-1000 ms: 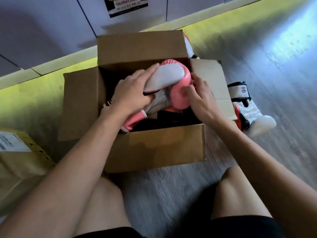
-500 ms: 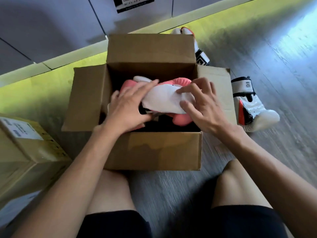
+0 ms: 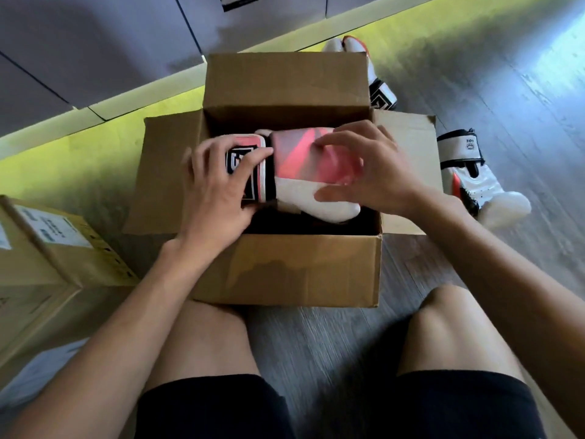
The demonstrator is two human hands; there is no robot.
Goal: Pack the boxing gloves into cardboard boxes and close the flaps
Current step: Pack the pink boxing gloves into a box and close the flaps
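Note:
An open cardboard box [image 3: 300, 267] stands on the floor between my knees, its flaps spread outward. A pink and white boxing glove [image 3: 300, 166] lies sideways in the top of the box, over dark contents I cannot make out. My left hand [image 3: 215, 191] grips the glove's black-and-white cuff at the left end. My right hand [image 3: 376, 172] holds the padded end, fingers over the top and thumb on the near side.
A white glove with a black strap [image 3: 481, 185] lies on the wood floor right of the box. Another white glove [image 3: 380, 93] pokes out behind the upright back flap [image 3: 285, 80]. A closed labelled carton [image 3: 47, 248] sits at my left. A grey wall runs behind.
The glove has turned from tilted up to lying flat across the box and sits lower. My left hand has slid onto the cuff; my right hand has shifted over the padded end.

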